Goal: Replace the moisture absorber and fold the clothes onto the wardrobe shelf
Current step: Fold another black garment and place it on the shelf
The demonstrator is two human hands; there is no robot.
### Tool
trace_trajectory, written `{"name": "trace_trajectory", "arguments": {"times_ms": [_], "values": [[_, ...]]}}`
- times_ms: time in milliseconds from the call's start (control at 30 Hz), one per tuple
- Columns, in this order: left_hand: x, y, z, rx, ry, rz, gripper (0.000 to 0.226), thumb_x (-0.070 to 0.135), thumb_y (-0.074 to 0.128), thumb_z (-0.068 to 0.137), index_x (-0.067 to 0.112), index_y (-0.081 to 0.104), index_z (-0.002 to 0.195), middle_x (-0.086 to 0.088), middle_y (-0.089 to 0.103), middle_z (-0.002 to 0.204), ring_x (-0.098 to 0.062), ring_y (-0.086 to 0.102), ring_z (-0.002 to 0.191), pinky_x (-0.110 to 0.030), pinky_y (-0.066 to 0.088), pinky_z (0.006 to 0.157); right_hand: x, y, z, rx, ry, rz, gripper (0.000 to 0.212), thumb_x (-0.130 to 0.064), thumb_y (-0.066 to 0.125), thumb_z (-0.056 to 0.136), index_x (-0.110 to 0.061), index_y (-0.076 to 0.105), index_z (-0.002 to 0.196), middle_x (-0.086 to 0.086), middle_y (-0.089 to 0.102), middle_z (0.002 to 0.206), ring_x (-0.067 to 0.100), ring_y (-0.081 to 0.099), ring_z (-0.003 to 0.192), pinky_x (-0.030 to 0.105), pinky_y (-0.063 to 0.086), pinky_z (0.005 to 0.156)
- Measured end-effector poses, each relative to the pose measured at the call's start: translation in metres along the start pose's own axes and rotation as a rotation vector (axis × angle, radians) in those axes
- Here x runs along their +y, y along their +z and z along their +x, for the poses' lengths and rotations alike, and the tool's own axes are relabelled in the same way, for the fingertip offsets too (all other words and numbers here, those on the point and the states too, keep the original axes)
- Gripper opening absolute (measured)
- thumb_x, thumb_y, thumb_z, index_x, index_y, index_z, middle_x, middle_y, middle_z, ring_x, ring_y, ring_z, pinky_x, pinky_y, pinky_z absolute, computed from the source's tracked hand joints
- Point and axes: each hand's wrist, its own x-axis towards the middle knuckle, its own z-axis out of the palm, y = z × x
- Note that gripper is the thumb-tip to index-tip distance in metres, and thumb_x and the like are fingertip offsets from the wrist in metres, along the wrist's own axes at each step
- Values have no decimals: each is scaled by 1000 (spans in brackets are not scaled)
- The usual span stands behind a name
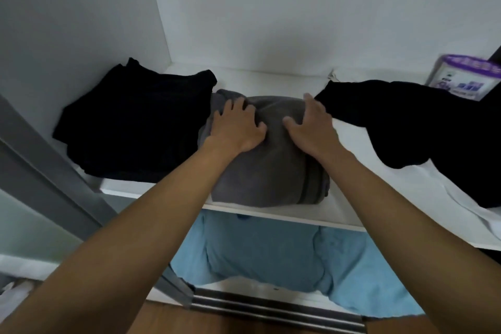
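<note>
A folded grey garment (273, 168) lies in the middle of the white wardrobe shelf (349, 141). My left hand (235, 127) and my right hand (309, 125) both rest flat on its far part, fingers spread, gripping nothing. A folded black pile (135, 122) sits to the left of it. A loose black garment (420, 127) lies crumpled on the right. A moisture absorber tub (466, 78) with a purple lid and label stands at the back right corner, blurred.
A white cloth (466, 198) lies under the loose black garment at the right edge. Blue bedding (284, 252) fills the compartment below the shelf. A grey sliding door frame (54, 171) runs along the left. The door track (271, 309) lies at the bottom.
</note>
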Motion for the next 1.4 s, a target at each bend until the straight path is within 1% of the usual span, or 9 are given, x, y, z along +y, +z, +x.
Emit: {"name": "trace_trajectory", "arguments": {"times_ms": [267,467,733,867,933,1033,1133,1300,1400], "values": [[-11,0,2,-85,-22,-4,57,42,38,95,13,44,143,-9,29,160,-33,18,149,-58,9,120,7,29,5,-82,-18,-88,61,-55,32,100,-24,28,153,9,15,165,33,17,149,53,23,115],[21,-20,9,22,124,145,56,26,50,90,11,44,144,-12,18,164,-38,6,151,-58,6,121,30,-15,1,-100,-57,208,37,-26,51,101,-14,57,135,4,55,140,20,50,129,17,36,98],[142,-2,22,-187,296,-348,42,15,52,93,17,55,135,-3,51,143,-23,53,124,-29,42,92,168,-163,-32,234,220,103,21,-16,64,92,-16,70,112,-3,68,113,17,61,113,20,37,93],[196,21,42,-263,283,-362,46,26,60,91,12,53,135,-7,56,136,-24,56,116,-34,47,93,235,-217,-46,210,422,-20,53,-32,72,88,-9,56,133,11,59,136,27,55,125,31,39,102],[225,33,51,-310,221,-442,54,36,65,89,11,51,134,-8,62,122,-21,59,98,-32,49,75,257,-225,-54,100,493,-22,70,-40,75,85,-9,48,141,12,54,141,28,52,128,32,39,104],[265,49,57,-368,110,-522,64,47,69,87,17,47,138,0,58,118,-20,60,97,-28,47,63,273,-220,-61,-18,435,-83,77,-52,77,78,-16,49,140,7,55,140,27,51,128,34,41,107],[298,64,61,-342,149,-404,34,45,67,90,18,62,108,0,64,102,-22,64,99,-27,44,71,277,-214,-65,-131,331,-263,83,-71,71,68,-27,52,136,0,51,140,27,43,133,44,39,108],[341,56,65,-275,120,-422,38,43,70,88,20,53,63,5,53,59,-14,52,56,-27,40,53,293,-234,-52,-192,194,-265,55,-60,74,73,-31,54,115,-5,49,126,21,42,125,45,40,104],[353,52,68,-206,92,-447,27,26,63,93,10,62,71,-5,66,73,-26,67,77,-39,55,74,303,-233,-45,-119,168,-278,41,-57,69,80,-33,54,109,-6,50,126,23,42,125,49,36,103]]}}
